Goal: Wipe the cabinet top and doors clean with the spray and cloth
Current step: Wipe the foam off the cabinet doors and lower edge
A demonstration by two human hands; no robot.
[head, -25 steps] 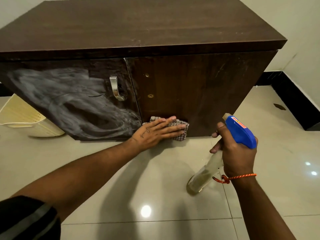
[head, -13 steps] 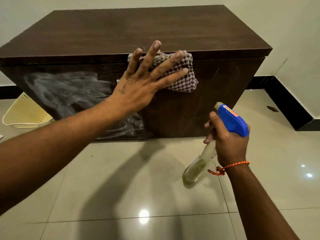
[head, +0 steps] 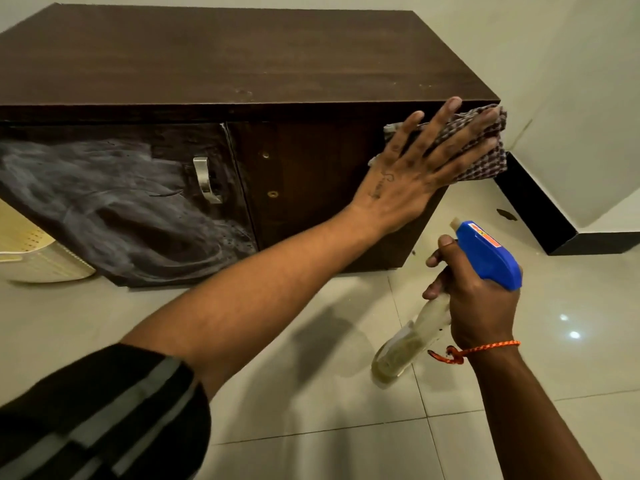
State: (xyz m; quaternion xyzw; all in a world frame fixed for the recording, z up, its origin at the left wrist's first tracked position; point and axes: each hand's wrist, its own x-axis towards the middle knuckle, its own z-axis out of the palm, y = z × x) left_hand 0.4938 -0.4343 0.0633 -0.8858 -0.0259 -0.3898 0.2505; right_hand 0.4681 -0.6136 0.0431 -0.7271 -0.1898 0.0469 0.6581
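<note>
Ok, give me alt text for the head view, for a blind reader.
A person's left hand presses a checked cloth flat against the upper right corner of a dark cabinet front; the right hand grips a blue-topped spray bottle. The left door is smeared grey.

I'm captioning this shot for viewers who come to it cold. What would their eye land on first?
Probably the left hand, spread flat and pressing a checked cloth against the upper right corner of the right door. Next, the whitish swirled smears across the left door, beside its metal handle. Low on the right, the right hand grips a blue-headed spray bottle.
</note>
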